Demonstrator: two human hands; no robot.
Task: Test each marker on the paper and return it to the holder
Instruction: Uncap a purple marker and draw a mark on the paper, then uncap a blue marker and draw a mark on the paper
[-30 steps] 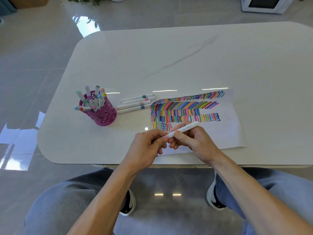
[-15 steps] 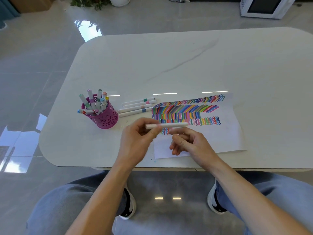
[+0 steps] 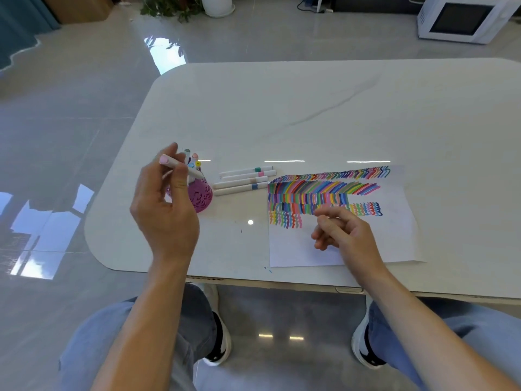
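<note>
Pinching a marker (image 3: 170, 161) at the holder (image 3: 203, 196) with your left hand (image 3: 166, 213), you are hovering your relaxed, empty right hand (image 3: 346, 235) over the paper (image 3: 394, 238).

The left hand (image 3: 166, 210) sits right in front of the holder (image 3: 203, 194), so only its right side shows, plus a few marker caps (image 3: 194, 162) poking out above. The marker (image 3: 169, 161) in that grip is covered mid-barrel. The right hand (image 3: 344, 232) is blurry at the fingertips and hides some of the paper (image 3: 394, 235). The bench (image 3: 310, 108) and microwave (image 3: 465, 19) run off the right edge.
</note>
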